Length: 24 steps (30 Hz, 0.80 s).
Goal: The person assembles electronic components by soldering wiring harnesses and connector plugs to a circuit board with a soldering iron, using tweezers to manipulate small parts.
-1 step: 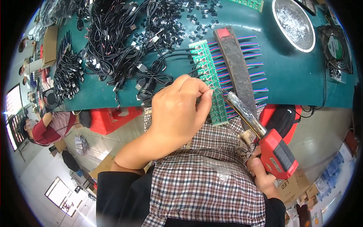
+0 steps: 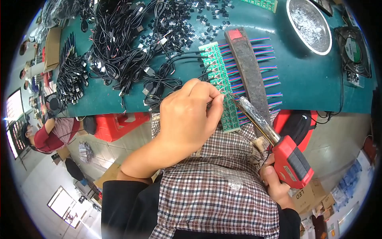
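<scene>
My left hand is closed in a pinch over the green circuit board, with what looks like the thin wire end of a black cable between thumb and forefinger. My right hand grips a red soldering gun. Its tip meets the board right beside my left fingertips. Black cables run onto the board's left side, partly hidden behind my left hand. Multicoloured wires extend from its right side. Across these wires lies a heavy dark bar with a red end.
Piles of black cables and small black connectors cover the left and far table. A metal bowl of silvery bits stands at far right, by a black fan. Red stools stand below the edge. Another person sits at left.
</scene>
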Available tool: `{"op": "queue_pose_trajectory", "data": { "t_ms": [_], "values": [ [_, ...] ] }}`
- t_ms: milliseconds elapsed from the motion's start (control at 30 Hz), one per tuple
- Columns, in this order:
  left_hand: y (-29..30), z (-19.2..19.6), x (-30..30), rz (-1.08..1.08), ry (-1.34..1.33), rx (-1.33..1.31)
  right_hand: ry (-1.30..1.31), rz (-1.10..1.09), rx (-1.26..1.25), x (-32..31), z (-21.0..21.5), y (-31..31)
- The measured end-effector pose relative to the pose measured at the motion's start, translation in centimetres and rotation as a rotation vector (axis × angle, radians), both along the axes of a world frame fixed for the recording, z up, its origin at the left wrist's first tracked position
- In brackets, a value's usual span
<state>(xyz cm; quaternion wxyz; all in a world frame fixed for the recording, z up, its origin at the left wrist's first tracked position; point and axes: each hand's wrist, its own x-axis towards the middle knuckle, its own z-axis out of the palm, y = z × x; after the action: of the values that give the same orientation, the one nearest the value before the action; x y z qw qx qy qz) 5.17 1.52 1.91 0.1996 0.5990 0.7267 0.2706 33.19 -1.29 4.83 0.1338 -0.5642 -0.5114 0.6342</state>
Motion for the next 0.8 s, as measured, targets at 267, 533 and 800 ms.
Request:
{"op": "queue_pose_trajectory", "data": {
  "t_ms": [267, 533, 800],
  "values": [
    [-0.1, -0.3, 0.3, 0.023, 0.028, 0.032, -0.011, 0.063, 0.034, -0.2, -0.1, 0.4],
    [-0.2, -0.3, 0.4, 0.028, 0.031, 0.027, -0.006, -0.028, 0.034, -0.8, 0.0, 0.2],
    [-0.2, -0.3, 0.5, 0.030, 0.026, 0.022, 0.041, 0.043, 0.119, 0.0, -0.5, 0.4]
  ]
}}
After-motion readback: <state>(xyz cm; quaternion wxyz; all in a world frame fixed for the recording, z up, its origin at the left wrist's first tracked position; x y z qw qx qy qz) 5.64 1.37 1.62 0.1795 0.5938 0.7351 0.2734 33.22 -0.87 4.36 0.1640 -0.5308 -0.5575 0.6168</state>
